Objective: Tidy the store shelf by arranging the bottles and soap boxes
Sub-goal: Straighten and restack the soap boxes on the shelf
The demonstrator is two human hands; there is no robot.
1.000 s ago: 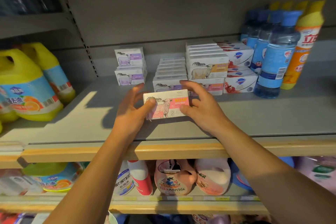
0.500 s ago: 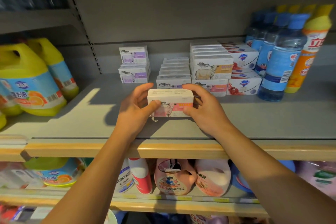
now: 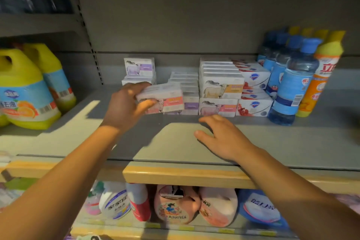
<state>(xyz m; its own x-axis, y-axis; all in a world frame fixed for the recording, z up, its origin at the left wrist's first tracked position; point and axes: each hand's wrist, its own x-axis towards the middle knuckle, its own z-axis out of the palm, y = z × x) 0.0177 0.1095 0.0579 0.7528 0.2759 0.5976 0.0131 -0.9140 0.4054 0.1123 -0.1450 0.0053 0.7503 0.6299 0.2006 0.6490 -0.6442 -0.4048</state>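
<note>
Head view: pink-label soap box (image 3: 161,98) gripped in left hand (image 3: 126,106), thumb on front face, fingers curled over top; box held tilted, just in front of low row of purple-label boxes (image 3: 185,85) at shelf back; whether it is touching the row cannot be told. Right hand (image 3: 222,136) held spread, palm down, over bare shelf (image 3: 292,142) near front edge, nothing grasped. Taller sheep-print stack (image 3: 222,85) seen right of row; blue bottles (image 3: 296,82) ranged toward shelf's right end.
</note>
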